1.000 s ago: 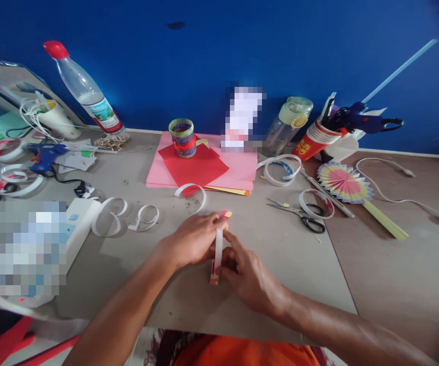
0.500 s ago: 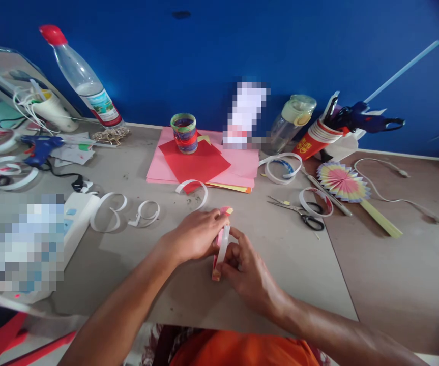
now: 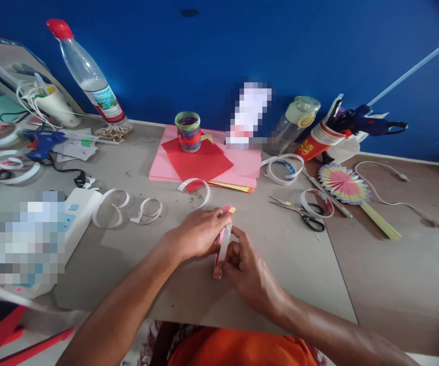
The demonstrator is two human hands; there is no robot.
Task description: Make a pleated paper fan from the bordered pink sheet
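Pinched in my left hand [image 3: 202,231] is a narrow pleated stack of pink, red and yellow folded paper [image 3: 217,269], held upright over the table's near middle. A whitish strip [image 3: 225,243] lies along its right side. My right hand [image 3: 247,262] has its fingers closed on that strip, thumb near the lower end and forefinger near the upper. Part of the folded paper is hidden behind both hands. Just beyond them a curled white paper strip [image 3: 204,190] rests on the table.
Scissors [image 3: 299,213] and a pleated paper fan [image 3: 343,184] lie to the right. Pink paper sheets [image 3: 162,165] carry a colourful cup [image 3: 187,133] at the back. A power strip [image 3: 84,206], a blue glue gun [image 3: 46,142] and a bottle [image 3: 89,76] stand or lie left.
The camera view has shifted slightly, so the table things sit a little further right. Both hands keep nearly the same grip on the folded paper and the strip.
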